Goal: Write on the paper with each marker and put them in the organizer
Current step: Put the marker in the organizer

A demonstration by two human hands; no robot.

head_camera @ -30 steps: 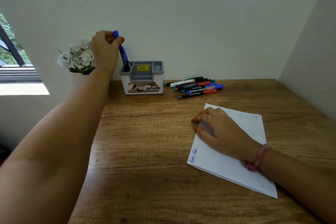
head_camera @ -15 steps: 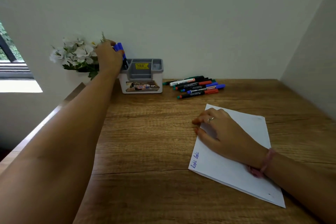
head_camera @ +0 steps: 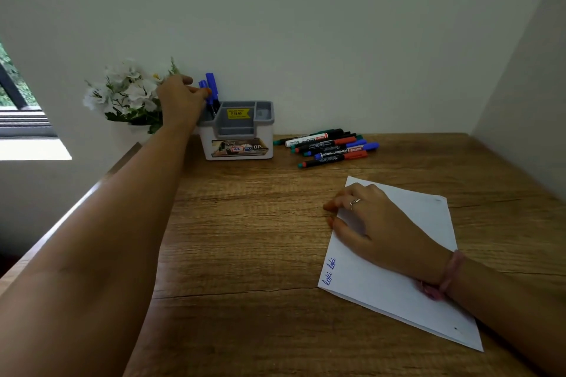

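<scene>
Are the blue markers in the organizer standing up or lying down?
Standing up. Two blue markers stand nearly upright, caps up, in the left compartment of the organizer, with the left hand at them.

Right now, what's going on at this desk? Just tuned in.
A person is testing markers on paper and filing them. The left hand is at the organizer, fingers on two blue-capped markers standing in its left compartment. The right hand lies flat on the white paper, which bears a little blue writing near its lower left corner. A pile of markers lies on the desk right of the organizer, not yet filed.
</scene>
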